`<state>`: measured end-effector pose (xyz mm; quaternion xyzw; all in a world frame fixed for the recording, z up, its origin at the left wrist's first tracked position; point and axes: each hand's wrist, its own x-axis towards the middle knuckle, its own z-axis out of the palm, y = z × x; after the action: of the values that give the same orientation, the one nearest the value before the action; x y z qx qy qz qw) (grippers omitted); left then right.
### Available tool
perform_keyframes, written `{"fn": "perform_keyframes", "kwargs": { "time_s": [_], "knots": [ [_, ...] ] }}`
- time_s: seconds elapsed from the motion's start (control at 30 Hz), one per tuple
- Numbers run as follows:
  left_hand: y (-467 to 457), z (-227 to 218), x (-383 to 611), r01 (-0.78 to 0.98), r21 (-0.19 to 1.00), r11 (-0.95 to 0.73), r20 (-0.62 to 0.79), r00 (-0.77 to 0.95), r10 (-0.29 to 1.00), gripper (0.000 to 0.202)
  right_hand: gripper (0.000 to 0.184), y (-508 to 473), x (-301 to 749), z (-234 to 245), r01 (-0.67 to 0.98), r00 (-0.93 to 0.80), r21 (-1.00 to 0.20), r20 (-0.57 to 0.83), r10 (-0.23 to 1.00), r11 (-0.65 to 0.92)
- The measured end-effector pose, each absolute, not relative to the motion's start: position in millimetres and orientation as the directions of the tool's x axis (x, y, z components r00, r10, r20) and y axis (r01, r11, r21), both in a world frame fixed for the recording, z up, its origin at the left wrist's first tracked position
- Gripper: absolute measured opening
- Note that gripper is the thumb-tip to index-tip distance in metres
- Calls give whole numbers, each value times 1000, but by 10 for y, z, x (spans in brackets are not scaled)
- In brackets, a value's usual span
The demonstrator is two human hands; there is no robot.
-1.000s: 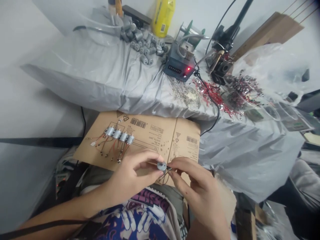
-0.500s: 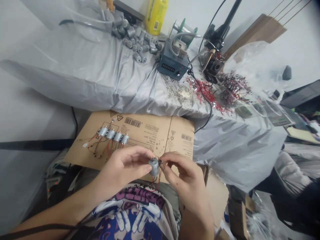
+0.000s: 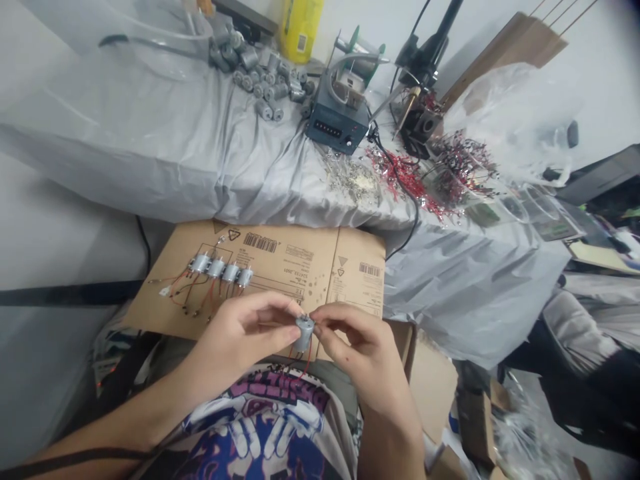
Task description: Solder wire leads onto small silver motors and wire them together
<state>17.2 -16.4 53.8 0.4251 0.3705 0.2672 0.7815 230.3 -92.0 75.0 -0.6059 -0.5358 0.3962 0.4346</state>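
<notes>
A small silver DC motor (image 3: 303,333) with red and dark wires hanging from it is held between my hands, above a flattened cardboard sheet (image 3: 300,267). My left hand (image 3: 243,347) grips its body from the left. My right hand (image 3: 355,350) pinches at its upper end, near the terminals. Further left on the cardboard lies a row of several wired motors (image 3: 216,269), with thin leads spreading toward my side. Neither hand touches that row.
Behind the cardboard, a grey-sheeted table holds a pile of bare motors (image 3: 263,80), a blue-grey soldering station (image 3: 336,120) with a stand, red-wired parts (image 3: 395,177), and a yellow bottle (image 3: 299,23). A plastic bag (image 3: 505,113) lies at the right.
The view has shifted slightly, so the table appears higher and further left. The motor has turned from a tilted pose to a more upright one, still held in both hands.
</notes>
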Motion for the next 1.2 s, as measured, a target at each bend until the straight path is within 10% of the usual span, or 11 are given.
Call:
{"fn": "perform_keyframes", "kwargs": {
  "time_s": [1.2],
  "knots": [
    [-157, 440, 141, -14, 919, 394, -341, 475, 811, 24, 11, -846, 2255, 660, 229, 54, -973, 22, 998, 9]
  ]
}}
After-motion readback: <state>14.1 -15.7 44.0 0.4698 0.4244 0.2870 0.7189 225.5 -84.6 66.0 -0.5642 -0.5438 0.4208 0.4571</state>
